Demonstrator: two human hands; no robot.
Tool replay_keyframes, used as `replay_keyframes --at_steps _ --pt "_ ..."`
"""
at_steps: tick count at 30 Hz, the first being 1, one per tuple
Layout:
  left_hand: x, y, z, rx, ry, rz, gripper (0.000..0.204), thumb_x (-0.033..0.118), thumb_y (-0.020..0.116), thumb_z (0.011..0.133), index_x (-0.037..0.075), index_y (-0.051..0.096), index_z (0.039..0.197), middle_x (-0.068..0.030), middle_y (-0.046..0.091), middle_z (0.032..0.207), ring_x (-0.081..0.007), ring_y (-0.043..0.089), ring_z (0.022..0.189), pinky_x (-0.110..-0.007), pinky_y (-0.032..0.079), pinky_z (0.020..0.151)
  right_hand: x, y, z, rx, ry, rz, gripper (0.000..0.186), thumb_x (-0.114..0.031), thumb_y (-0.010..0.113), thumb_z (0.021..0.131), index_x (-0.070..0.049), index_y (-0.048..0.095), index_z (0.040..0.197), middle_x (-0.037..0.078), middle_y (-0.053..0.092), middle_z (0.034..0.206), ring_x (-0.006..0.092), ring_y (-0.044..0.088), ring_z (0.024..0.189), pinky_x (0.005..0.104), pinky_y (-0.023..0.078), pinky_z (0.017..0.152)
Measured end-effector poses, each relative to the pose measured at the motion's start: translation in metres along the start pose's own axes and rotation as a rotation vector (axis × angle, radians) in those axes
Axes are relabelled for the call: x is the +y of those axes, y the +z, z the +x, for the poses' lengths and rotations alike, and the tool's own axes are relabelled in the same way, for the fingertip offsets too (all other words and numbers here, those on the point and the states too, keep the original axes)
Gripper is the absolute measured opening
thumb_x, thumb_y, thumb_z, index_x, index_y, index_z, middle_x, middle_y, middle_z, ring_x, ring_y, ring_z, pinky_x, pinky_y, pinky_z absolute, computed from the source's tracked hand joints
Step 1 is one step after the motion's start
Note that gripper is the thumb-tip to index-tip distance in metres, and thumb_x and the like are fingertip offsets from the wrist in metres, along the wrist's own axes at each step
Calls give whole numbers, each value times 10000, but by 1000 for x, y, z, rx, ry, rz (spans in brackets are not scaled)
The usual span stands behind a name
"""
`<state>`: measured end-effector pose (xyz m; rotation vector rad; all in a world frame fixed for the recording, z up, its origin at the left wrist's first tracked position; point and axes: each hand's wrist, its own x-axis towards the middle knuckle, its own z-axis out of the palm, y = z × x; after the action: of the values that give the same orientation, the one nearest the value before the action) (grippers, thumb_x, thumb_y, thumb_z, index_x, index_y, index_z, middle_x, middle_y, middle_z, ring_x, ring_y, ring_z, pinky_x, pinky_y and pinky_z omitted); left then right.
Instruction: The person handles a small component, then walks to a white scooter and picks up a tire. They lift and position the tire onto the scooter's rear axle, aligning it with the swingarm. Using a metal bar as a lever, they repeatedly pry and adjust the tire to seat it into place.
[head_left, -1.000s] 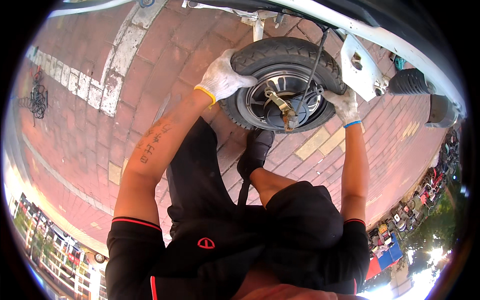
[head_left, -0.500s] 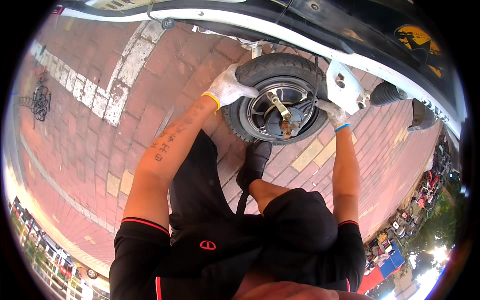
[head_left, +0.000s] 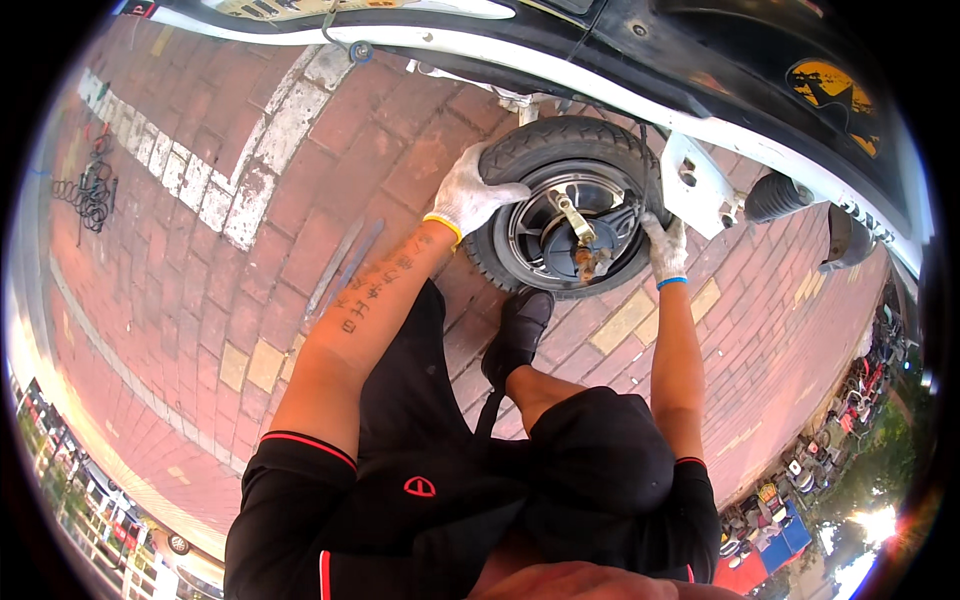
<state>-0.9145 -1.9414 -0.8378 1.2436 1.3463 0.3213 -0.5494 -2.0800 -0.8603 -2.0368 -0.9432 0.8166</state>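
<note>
A wheel (head_left: 535, 235) with a black rubber tyre and a spoked metal rim leans beneath the white-edged side of a vehicle. At its centre is a dark hub (head_left: 565, 248), carrying a light metal arm (head_left: 572, 215) and a rusty axle end (head_left: 590, 264). My left hand (head_left: 472, 195), in a white knitted glove with a yellow cuff, clasps the tyre's upper left, thumb across the sidewall. Gloved too, with a blue cuff, my right hand (head_left: 667, 250) grips the tyre's right edge. Its far fingers are partly hidden. My dark shoe (head_left: 520, 325) stands against the tyre's near side.
A white bracket (head_left: 695, 185) and a black rubber bellows (head_left: 778, 198) hang right of the wheel. Two thin flat bars (head_left: 345, 265) lie on the red brick paving at left. Coiled cables (head_left: 95, 195) lie farther left. Piled parts (head_left: 790, 480) line the right edge.
My right hand has shifted down along the tyre's right edge, and more of its glove shows. My left hand keeps its hold. The whole view has shifted slightly.
</note>
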Motion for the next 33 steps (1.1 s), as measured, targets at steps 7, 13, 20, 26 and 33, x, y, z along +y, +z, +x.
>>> replay_keyframes --at_steps 7,13,20,26,33 --pt "-27 4 -38 67 -116 87 1065 393 901 774 2 330 1584 -234 613 1430 -343 596 1336 -400 461 1131 30 6 -52 24 224 3 997 -472 792 901 74 312 1583 253 517 1523 315 507 1397 383 371 1184" --pt "-74 34 -58 30 -186 12 1107 427 870 818 -3 229 1612 -283 557 1485 -391 549 1389 -425 440 1161 58 -11 -155 -84 414 -73 835 -322 786 937 9 367 1579 231 591 1415 290 587 1280 389 475 1080" --pt "-51 37 -71 87 -271 192 1103 488 846 838 -25 232 1597 -319 515 1511 -431 528 1402 -465 451 1157 167 -90 -296 -106 573 239 707 -333 719 979 28 462 1529 222 632 1386 282 640 1229 382 524 1017" --pt "-67 36 -68 138 -239 224 1131 507 846 834 -37 218 1602 -323 489 1531 -432 528 1401 -462 463 1154 193 -119 -386 -83 742 -11 709 -340 713 979 46 464 1518 204 650 1341 257 659 1163 369 534 981" --pt "-43 42 -79 140 -321 207 1070 502 817 857 -41 267 1596 -280 480 1562 -387 506 1436 -448 423 1184 122 -139 -330 -68 583 -35 714 -360 697 981 71 471 1504 186 670 1297 225 674 1095 354 542 926"
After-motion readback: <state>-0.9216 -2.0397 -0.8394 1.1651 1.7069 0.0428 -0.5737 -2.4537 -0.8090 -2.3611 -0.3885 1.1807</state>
